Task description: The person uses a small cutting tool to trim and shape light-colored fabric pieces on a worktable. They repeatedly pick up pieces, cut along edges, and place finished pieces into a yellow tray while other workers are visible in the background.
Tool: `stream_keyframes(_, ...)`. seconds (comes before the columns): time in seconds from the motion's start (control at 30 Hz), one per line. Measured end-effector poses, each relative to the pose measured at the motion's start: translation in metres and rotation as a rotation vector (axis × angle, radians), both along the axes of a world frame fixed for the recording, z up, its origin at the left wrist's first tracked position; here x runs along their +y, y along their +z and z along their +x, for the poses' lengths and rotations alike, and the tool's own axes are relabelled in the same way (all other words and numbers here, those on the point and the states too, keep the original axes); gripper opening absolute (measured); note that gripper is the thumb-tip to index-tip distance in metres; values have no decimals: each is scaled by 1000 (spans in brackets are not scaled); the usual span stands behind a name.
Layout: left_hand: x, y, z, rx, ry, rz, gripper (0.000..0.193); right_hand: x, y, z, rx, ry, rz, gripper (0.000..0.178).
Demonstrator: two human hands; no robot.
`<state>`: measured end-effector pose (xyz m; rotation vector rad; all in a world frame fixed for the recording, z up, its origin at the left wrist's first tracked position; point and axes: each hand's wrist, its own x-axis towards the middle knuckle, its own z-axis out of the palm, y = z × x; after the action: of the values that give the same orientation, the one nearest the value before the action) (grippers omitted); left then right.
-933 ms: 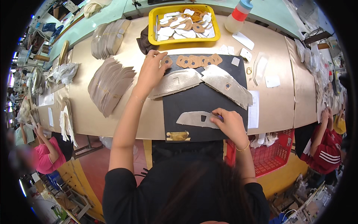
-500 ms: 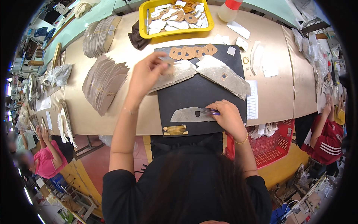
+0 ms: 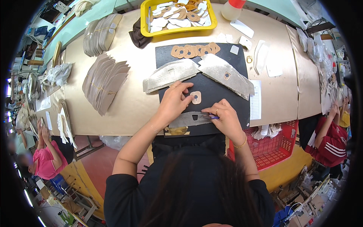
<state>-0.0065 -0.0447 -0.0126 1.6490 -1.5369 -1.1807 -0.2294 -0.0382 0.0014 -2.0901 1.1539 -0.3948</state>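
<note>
Left hand (image 3: 176,102): held low over the black mat (image 3: 211,90), fingers apart, thumb at the edge of a tan patch (image 3: 196,97) with a dark centre. Whether the patch is gripped or only touched cannot be told.

Right hand (image 3: 225,118): closed around a purple-handled tool (image 3: 214,117), its type mostly hidden. By its index fingertip, a grey piece (image 3: 183,120) with a dark four-sided hole is laid flat, nearer the body than the patch.

Just beyond the hands, two speckled grey pieces are set at an angle, the first (image 3: 170,73) above the left hand, the second (image 3: 227,73) above the right. Farther out, tan patches (image 3: 194,50) are lined up in an overlapping row. Past these, a yellow tray (image 3: 177,33) is filled with white and tan pieces.

Outward from the left hand, two banded stacks are stood on the surface (image 3: 132,109): a far one (image 3: 99,36), marked with a small pale tag, and a near one (image 3: 104,85).

Outward from the right hand, a ruled, printed sheet (image 3: 255,98) is half covered; its print is too small to be read.
</note>
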Motion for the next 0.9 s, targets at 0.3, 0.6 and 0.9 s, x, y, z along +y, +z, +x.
stream_keyframes(0.3, 39, 13, 14, -216, -164, -179, 24, -10, -3, -1, -122, -76, 94, 22)
stream_keyframes(0.6, 25, 6, 7, 263, 79, 391, 39, -33, -1, 2, -147, -161, 60, 26)
stream_keyframes(0.9, 22, 9, 6, 273, 59, 446, 46, -34, -1, 1, -140, -164, 86, 29)
